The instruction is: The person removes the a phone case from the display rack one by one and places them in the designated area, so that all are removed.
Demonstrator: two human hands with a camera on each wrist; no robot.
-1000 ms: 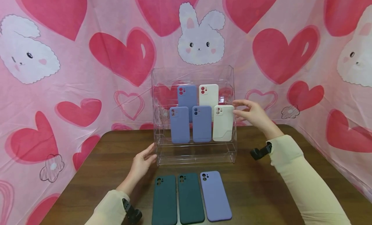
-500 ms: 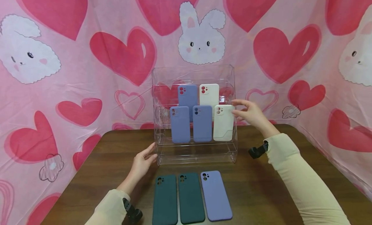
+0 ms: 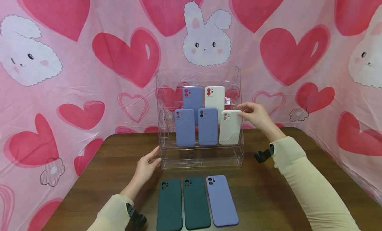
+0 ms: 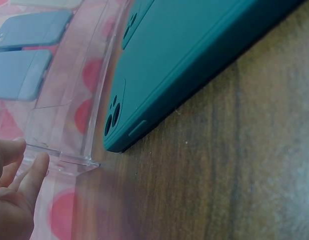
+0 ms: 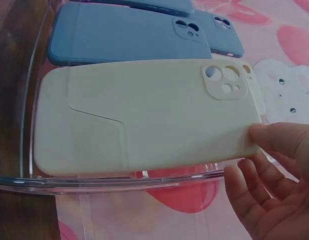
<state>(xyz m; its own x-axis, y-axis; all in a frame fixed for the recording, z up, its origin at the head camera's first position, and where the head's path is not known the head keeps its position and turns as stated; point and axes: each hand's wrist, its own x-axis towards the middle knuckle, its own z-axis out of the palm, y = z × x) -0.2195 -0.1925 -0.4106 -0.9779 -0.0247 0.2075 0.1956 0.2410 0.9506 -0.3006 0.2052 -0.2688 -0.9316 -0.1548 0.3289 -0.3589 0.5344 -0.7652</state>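
A clear tiered display rack stands on the table. In its lower occupied tier, two blue-purple phone cases and a white phone case stand in a row. My right hand pinches the white case at its upper right corner, thumb on the front face, as the right wrist view shows; the lower end of that case sits behind the rack's clear lip. At the rack's lower left corner my left hand touches the side with fairly straight fingers.
Behind, another blue-purple case and another white case stand one tier up. Two dark green cases and a purple case lie on the wooden table in front. A patterned pink cloth hangs behind.
The top of the front white case has tipped slightly forward and down, with my right fingertips now at its corner. My left hand and the other cases have stayed put.
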